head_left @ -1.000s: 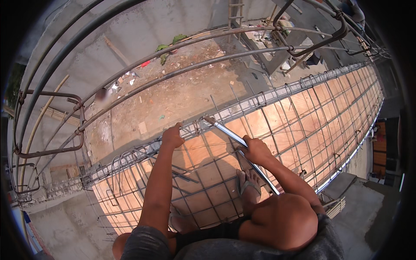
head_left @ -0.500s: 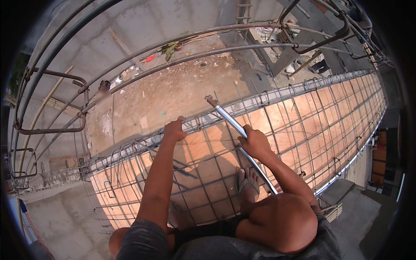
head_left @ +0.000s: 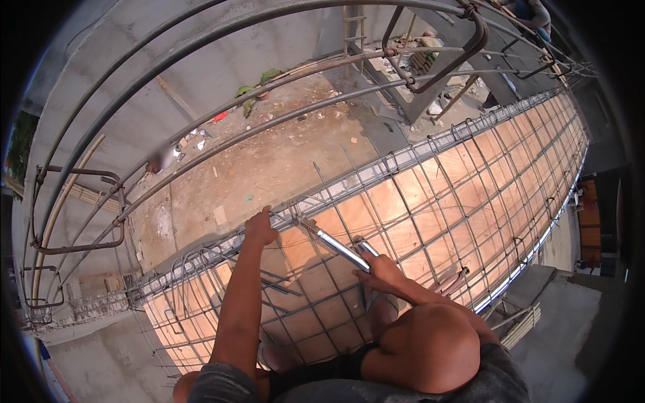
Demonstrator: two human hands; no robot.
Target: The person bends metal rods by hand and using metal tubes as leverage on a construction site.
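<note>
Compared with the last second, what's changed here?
The right hand has drawn the tool back toward the body; its head dropped from beyond the left hand to about level with it. Same: right grip on the tool, left hand at the mesh's far edge.

Sunlight brightens the plywood [head_left: 440,172]; lines bow toward the black rim.

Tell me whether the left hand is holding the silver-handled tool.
No, the right hand grips the silver-handled tool, while the left hand is apart from it.
</note>
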